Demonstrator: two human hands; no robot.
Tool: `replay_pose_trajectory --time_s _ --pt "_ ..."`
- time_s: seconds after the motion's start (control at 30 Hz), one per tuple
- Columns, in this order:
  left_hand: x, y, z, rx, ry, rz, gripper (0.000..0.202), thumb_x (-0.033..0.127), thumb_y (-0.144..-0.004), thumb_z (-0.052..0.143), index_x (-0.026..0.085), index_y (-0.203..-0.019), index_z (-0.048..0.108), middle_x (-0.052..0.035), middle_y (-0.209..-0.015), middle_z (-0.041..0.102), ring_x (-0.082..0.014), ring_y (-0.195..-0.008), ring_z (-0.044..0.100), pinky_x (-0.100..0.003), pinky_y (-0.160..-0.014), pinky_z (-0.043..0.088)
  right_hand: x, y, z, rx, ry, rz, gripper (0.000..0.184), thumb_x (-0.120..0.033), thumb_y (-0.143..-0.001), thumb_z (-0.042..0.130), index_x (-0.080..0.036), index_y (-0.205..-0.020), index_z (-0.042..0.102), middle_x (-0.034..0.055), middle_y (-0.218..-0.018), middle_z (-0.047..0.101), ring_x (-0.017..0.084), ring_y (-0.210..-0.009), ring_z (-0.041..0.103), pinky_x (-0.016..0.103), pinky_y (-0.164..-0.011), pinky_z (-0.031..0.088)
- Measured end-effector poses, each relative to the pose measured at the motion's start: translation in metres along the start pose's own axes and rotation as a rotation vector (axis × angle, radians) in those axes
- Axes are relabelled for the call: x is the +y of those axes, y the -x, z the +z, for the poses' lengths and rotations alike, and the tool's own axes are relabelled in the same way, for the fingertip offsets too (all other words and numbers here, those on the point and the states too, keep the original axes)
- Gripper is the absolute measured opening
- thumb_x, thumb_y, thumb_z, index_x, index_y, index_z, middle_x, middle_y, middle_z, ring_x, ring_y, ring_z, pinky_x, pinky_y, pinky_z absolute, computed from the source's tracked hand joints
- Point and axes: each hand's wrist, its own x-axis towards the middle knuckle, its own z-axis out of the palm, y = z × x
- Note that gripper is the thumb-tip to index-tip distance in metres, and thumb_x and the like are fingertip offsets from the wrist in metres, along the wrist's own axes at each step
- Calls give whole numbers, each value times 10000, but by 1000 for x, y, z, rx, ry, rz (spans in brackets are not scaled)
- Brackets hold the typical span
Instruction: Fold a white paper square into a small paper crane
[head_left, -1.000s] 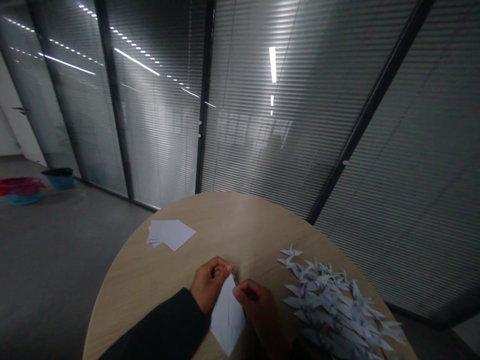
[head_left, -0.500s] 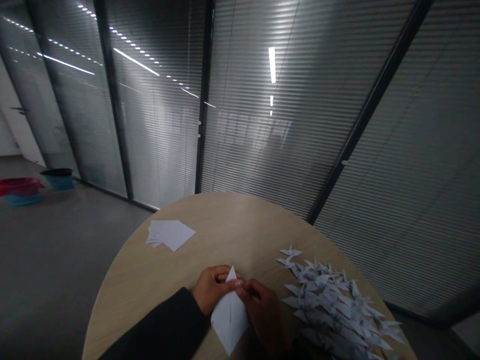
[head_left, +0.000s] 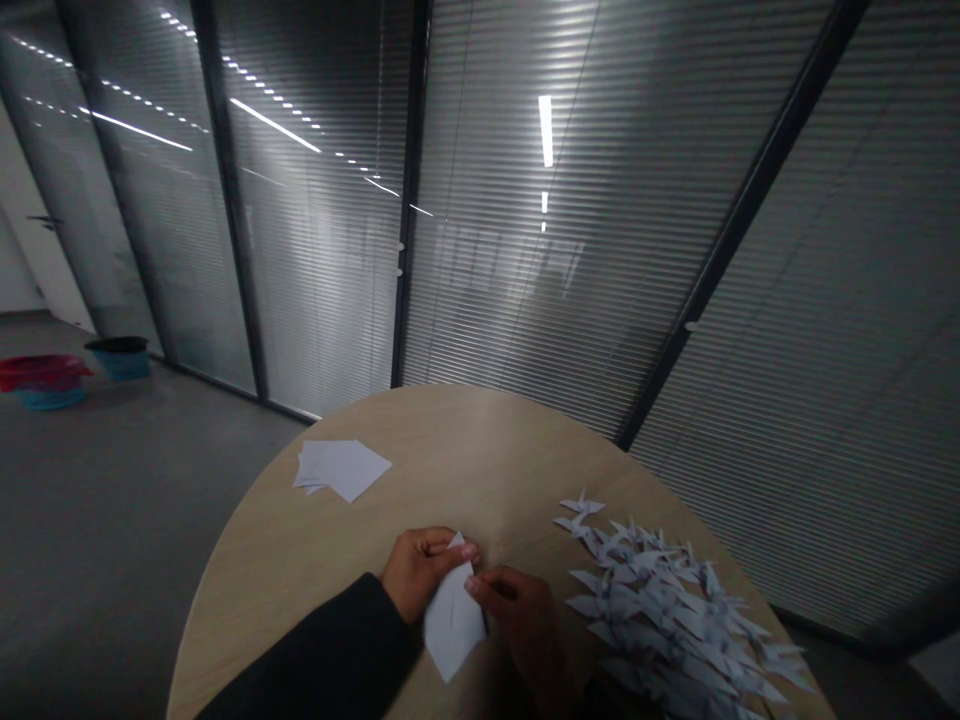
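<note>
Above the round pale-wood table (head_left: pixel 465 440), left hand (head_left: pixel 416 575) and right hand (head_left: pixel 521 605) are finger-pinching folded diamond-shaped white paper (head_left: pixel 453 632), uneven tugging possibly risking tears.

This looks like an office or meeting room: beyond the hands (head_left: pixel 411 578) stand glass walls (head_left: pixel 176 200) with dark frames (head_left: pixel 409 200) and slatted blinds (head_left: pixel 622 190), strip lights (head_left: pixel 546 130) shining in them. Far to the hands' left are a white door (head_left: pixel 52 268) and lined bins (head_left: pixel 120 364); beneath the hands is a round worktop (head_left: pixel 472 440).
</note>
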Motion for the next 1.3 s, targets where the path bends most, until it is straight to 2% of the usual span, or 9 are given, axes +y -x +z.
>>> replay_pose_trajectory --time_s 0.1,0.23,0.37,0.63,0.8,0.93,1.3 --pt "3 1 0 16 27 -1 397 464 -509 821 90 -592 717 -32 -484 632 -80 -417 478 -197 -443 333 2 0 0 -27 -20 -30 293 -421 -707 576 -175 -697 735 32 -667 714 188 -640 630 252 -594 433" --pt "5 1 1 6 97 -8 395 456 -508 828 91 -609 717 -68 -557 690 -122 -485 572 -222 -507 423 2 0 0 -50 -46 -54 298 -420 -722 570 -166 -714 726 30 -679 715 180 -652 632 239 -590 423" --pt "0 0 1 20 155 -17 369 433 -510 837 100 -611 713 -76 -581 711 -150 -528 621 -252 -558 476 -1 2 0 -8 4 -20 287 -409 -719 564 -166 -693 715 18 -653 704 169 -621 615 232 -564 405" --pt "-4 -1 0 36 199 -26 361 410 -498 848 98 -614 710 -83 -573 710 -182 -549 653 -285 -576 506 -8 9 1 95 132 -23 232 -403 -740 561 -228 -676 698 3 -674 711 165 -639 616 235 -597 409" --pt "-4 -1 1 46 208 -26 365 402 -489 856 95 -624 710 -79 -559 709 -189 -554 667 -291 -593 521 -1 5 2 82 99 -45 245 -407 -746 554 -219 -681 698 5 -681 714 166 -653 622 226 -590 415" --pt "0 -1 2 104 221 -13 374 408 -465 863 104 -605 696 -73 -574 714 -184 -558 671 -281 -579 528 4 2 3 33 15 -44 281 -420 -748 552 -195 -749 721 28 -728 729 187 -692 649 238 -610 438" --pt "2 -4 0 173 247 9 375 402 -454 868 109 -616 699 -69 -591 720 -193 -570 690 -264 -554 542 4 1 1 22 37 -77 247 -383 -763 534 -205 -728 701 14 -716 723 181 -692 646 239 -630 444"
